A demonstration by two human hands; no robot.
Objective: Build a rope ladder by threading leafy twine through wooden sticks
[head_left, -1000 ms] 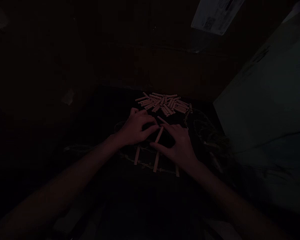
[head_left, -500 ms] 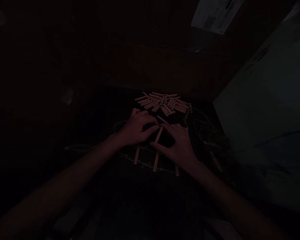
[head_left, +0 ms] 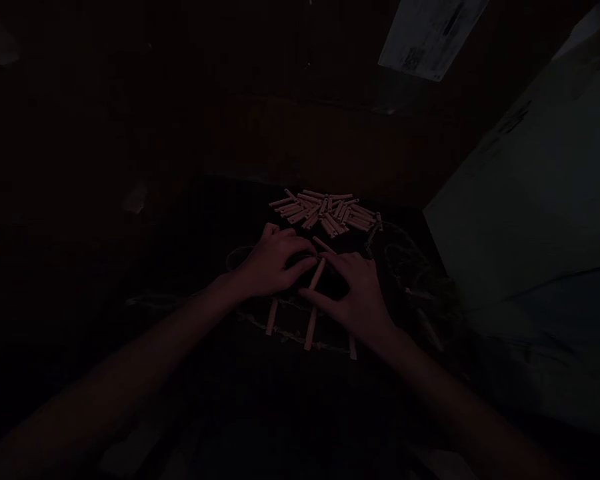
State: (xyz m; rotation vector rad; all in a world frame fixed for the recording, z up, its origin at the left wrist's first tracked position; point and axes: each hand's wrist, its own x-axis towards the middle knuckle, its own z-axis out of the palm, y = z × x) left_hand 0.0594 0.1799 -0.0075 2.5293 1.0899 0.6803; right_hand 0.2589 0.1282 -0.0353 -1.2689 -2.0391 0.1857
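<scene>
In the dim head view, a wooden stick point(head_left: 317, 275) lies slanted between my hands, with its lower part crossing a thin twisted rope point(head_left: 290, 335). My left hand point(head_left: 280, 260) is pinched, thumb against fingertips, at the stick's top end; what lies between those fingertips is too dark to make out. My right hand point(head_left: 353, 287) is closed around the same stick, its thumb across the middle and its forefinger near the top. A shorter-looking stick point(head_left: 272, 316) sits on the rope to the left, and another stick point(head_left: 353, 348) shows below my right wrist.
Beyond my hands is a pile of drilled wooden sticks point(head_left: 325, 213). A loose stick point(head_left: 324, 245) lies just ahead of my fingers. Rope point(head_left: 405, 243) trails at the right. A pale panel point(head_left: 530, 180) rises on the right, and a paper sheet point(head_left: 433, 37) is on the back wall.
The view has tilted slightly, so the surroundings sit a little lower. Both hands stay at the top of the same stick, with hardly any shift in their fingers.
</scene>
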